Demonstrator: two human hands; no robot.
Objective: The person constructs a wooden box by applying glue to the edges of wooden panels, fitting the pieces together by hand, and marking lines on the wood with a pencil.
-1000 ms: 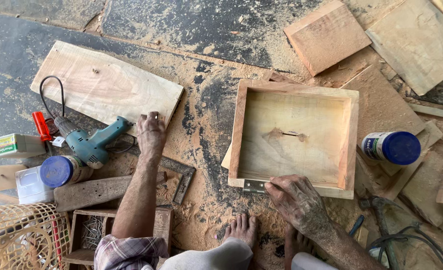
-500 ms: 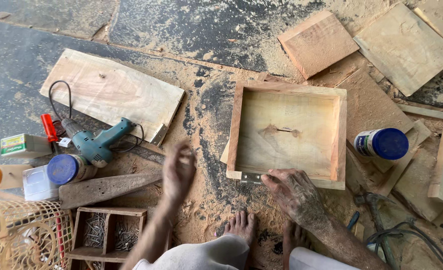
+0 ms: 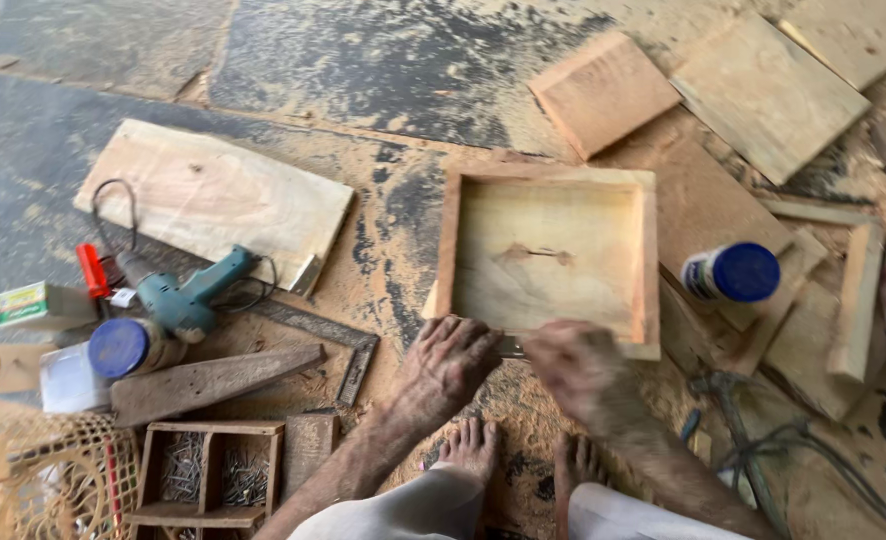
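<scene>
Your shallow wooden tray (image 3: 548,255) lies flat on the sawdusty floor (image 3: 393,240) ahead of your feet — stiff, light, nailed corners. Both hands sit at its near rail: left hand (image 3: 450,362) loosely curled, right hand (image 3: 575,365) blurred — grip unclear. Hold opposite rails.

Centre: shallow square wooden tray (image 3: 548,255) on sawdust-covered floor (image 3: 393,230).
Lower edge: left hand (image 3: 450,363), right hand (image 3: 580,368).
Left: teal electric drill (image 3: 185,297).
</scene>
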